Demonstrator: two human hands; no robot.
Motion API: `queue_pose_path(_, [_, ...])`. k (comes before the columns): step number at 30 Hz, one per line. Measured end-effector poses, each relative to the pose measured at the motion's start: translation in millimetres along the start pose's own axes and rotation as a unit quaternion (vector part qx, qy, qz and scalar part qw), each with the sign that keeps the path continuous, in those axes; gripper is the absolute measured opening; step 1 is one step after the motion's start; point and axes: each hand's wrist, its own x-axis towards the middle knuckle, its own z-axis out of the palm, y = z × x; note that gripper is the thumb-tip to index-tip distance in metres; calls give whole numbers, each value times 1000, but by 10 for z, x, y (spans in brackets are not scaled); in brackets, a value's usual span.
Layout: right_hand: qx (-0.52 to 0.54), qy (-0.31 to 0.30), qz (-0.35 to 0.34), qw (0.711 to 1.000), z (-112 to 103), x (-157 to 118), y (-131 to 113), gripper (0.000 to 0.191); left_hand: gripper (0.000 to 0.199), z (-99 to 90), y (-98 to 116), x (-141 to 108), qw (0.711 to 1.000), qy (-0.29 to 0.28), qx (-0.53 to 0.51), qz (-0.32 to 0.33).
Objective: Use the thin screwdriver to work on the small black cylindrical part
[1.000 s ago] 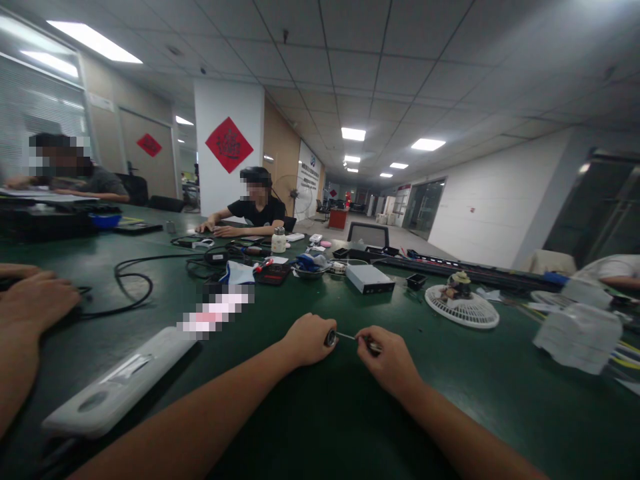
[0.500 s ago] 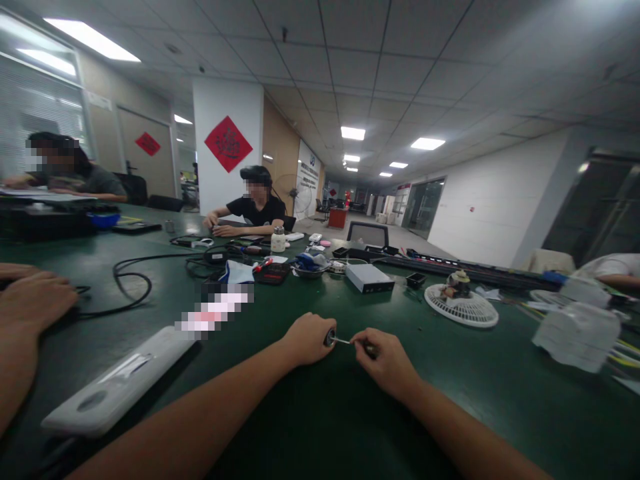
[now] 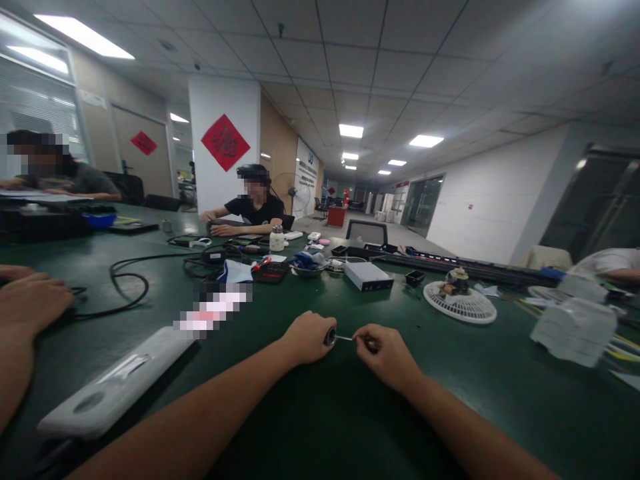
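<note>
Green workbench lies beneath both hands, close together as a moment earlier: left hand clamps a small black cylinder, right hand pinches the thin metal rod projecting from it, their spacing unchanged.

The small rod at my right fingers is silver with a black end. Around it, the workbench is dark green. Beyond it lie a round fan grille of white slats and, leftward, a red diamond with black lettering on a white pillar.
</note>
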Motion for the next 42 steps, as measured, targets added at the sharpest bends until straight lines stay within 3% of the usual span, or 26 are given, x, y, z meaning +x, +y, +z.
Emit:
queue_pose_path(9, [-5, -27, -25, 999, 0, -13, -82, 14, 16, -7, 10, 2, 1000, 3, 9, 3])
queue_pose_path(17, [-17, -8, -5, 1000, -6, 7, -14, 15, 17, -13, 12, 2, 1000, -1, 11, 8])
queue_pose_path(23, [4, -42, 7, 999, -4, 10, -62, 17, 13, -32, 26, -4, 1000, -6, 10, 6])
queue_pose_path(27, [-4, -24, 20, 1000, -10, 17, -53, 16, 15, -29, 36, -3, 1000, -3, 16, 11])
queue_pose_path(33, [-7, -42, -19, 999, 7, -13, -100, 17, 16, -10, 25, -1, 1000, -3, 28, 5])
queue_pose_path(42, [-28, -21, 1, 999, -41, 10, -63, 16, 12, -14, 38, 3, 999, 0, 49, 20])
